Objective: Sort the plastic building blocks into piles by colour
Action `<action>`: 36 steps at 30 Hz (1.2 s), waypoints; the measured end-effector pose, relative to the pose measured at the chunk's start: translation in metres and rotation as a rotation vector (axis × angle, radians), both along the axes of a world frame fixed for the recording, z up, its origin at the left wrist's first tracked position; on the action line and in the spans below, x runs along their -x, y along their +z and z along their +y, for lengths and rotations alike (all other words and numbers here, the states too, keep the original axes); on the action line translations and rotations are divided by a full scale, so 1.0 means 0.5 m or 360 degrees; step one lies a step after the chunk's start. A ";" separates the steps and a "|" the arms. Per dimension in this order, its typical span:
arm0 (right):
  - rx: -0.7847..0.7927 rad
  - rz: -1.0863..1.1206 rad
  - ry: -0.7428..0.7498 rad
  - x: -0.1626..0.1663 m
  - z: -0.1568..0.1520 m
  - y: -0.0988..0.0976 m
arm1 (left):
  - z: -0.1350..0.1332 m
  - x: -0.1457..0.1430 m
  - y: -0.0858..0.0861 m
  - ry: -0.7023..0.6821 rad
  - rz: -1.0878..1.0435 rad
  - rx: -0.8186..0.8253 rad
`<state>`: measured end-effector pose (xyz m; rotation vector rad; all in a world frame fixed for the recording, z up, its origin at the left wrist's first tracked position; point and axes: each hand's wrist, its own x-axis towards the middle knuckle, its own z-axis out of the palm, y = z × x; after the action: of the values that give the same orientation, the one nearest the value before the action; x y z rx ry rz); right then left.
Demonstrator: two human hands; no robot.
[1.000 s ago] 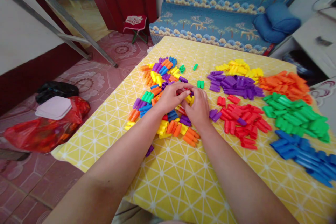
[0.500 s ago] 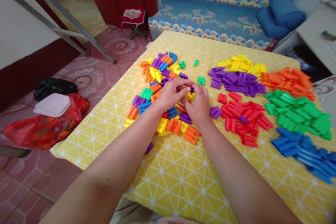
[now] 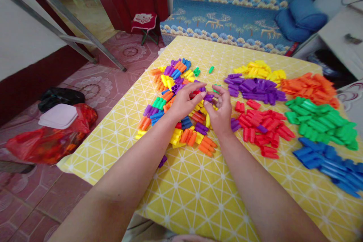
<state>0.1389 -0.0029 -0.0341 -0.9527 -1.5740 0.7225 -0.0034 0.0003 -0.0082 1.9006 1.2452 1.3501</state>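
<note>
My left hand (image 3: 185,102) is over the mixed pile of coloured bullet-shaped plastic blocks (image 3: 187,136). A red block (image 3: 196,92) shows between its thumb and fingers, mostly covered by them. Just to the right, my right hand (image 3: 219,111) has its thumb and curled fingers apart, with nothing plainly held. Purple blocks (image 3: 209,97) show in the gap between the two hands; whether the right fingertips touch them I cannot tell. Beneath and around both hands lie orange, yellow, blue, purple and green blocks, many joined side by side.
Sorted heaps lie to the right: red (image 3: 266,124), purple (image 3: 258,89), yellow (image 3: 255,69), orange (image 3: 312,89), green (image 3: 320,121) and blue (image 3: 329,164). A yellow patterned cloth (image 3: 198,193) covers the table. Red and black bags (image 3: 48,143) rest on the floor at left.
My hands have moved apart from each other. The right hand has shifted slightly right and its fingers have spread, while the left stays almost in place.
</note>
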 end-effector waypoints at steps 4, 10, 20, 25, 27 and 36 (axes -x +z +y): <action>0.0079 0.0232 0.0132 -0.001 -0.002 0.008 | -0.005 0.000 0.011 -0.0092 0.0188 -0.0080; 0.0174 0.0427 0.0166 -0.006 -0.004 0.010 | -0.014 -0.005 0.015 -0.0210 0.0533 -0.0120; -0.0146 -0.0229 -0.0100 -0.042 -0.060 0.052 | -0.012 0.000 0.003 -0.0058 0.0740 -0.0121; -0.0190 -0.0909 -0.0210 -0.120 -0.142 0.059 | -0.009 0.004 0.002 -0.0090 0.0544 -0.0093; -0.0211 -0.1138 -0.0256 -0.140 -0.168 0.045 | -0.009 0.005 0.001 -0.0132 0.0484 -0.0097; -0.0223 -0.1143 -0.0288 -0.113 -0.169 0.001 | -0.017 0.003 0.009 -0.0271 0.0314 -0.0026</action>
<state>0.1952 -0.0872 -0.0334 -1.3120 -2.0804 0.1273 -0.0049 -0.0082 -0.0036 2.1404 1.1341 1.1111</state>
